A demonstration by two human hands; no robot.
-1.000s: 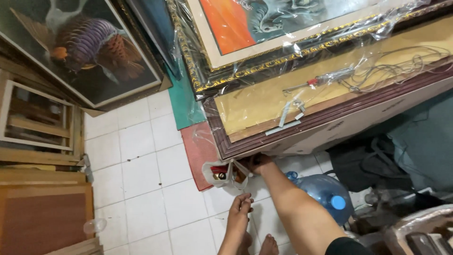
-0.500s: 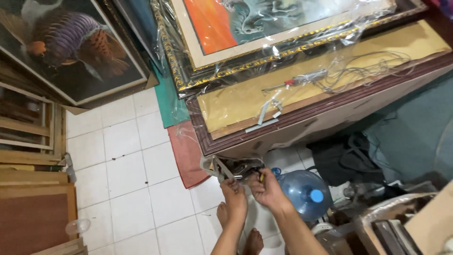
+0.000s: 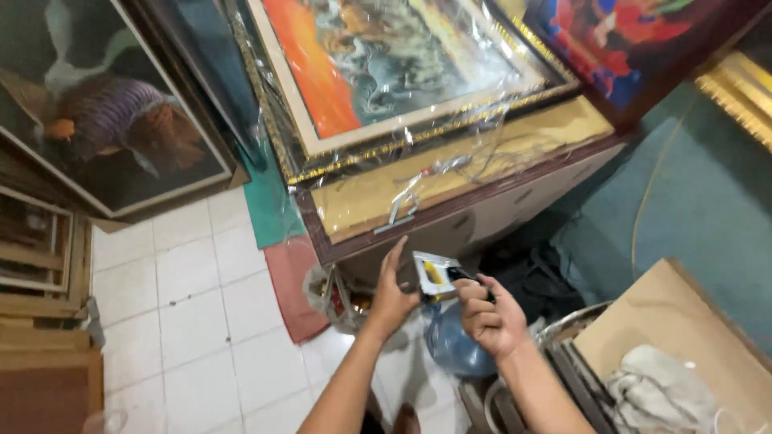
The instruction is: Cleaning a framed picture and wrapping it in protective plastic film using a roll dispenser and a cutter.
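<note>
Both hands now raised from the floor bag | right hand (image 3: 489, 315) grips our staple gun (image 3: 438, 277) | left hand (image 3: 392, 291) open-fingered beside it | framed picture (image 3: 418, 96) untouched yet

We can't ID the small silver-yellow tool (image 3: 434, 276): motion-blurred, rear hidden in right hand (image 3: 487, 318) grip. Blue water jug (image 3: 452, 347) mostly covered by both forearms. Plastic bag (image 3: 331, 291) contents too small to tell. Fish painting (image 3: 112, 128) cut off at left and top edges.
</note>
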